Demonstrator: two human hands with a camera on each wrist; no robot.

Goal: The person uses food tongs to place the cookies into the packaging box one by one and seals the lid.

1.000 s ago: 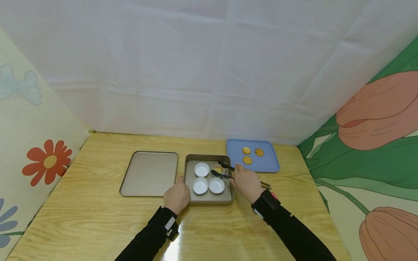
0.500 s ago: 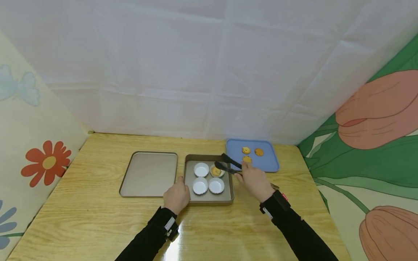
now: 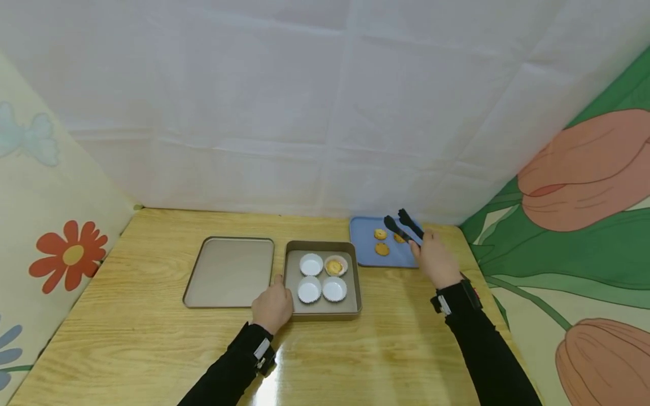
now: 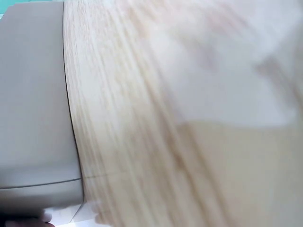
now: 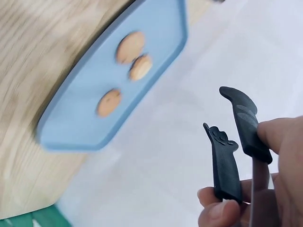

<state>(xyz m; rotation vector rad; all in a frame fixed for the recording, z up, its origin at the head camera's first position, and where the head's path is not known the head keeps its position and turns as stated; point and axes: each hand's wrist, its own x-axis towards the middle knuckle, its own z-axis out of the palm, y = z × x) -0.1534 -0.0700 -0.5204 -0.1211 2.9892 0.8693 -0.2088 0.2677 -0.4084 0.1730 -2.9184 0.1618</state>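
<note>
My left hand (image 3: 272, 307) holds the left side of a square baking pan (image 3: 352, 303) near its front corner. Inside the pan stand white fluted baking cups: three bare ones and, at the back right, one with a yellowish cookie (image 3: 334, 267). My right hand (image 3: 438, 260) grips black-tipped tongs (image 3: 397, 227) by the arms, over the right part of a blue tray (image 3: 363, 256). Nothing is between the spread tips, which the right wrist view shows beyond the tray's edge. Three cookies (image 5: 109, 102) lie on the tray; in the head view the tongs partly cover the right one.
Left of the pan lies a flat, shallow metal tray (image 3: 228, 270), close to the left hand. Behind the wooden table (image 3: 152, 338) hangs a white cloth (image 3: 244, 113), near the blue tray's far edge. Painted panels (image 3: 584, 254) stand at both sides.
The tongs have lifted from the back-right cup and swung right and back over the blue tray, leaving a cookie in view in that cup. The left hand stays at the pan.
</note>
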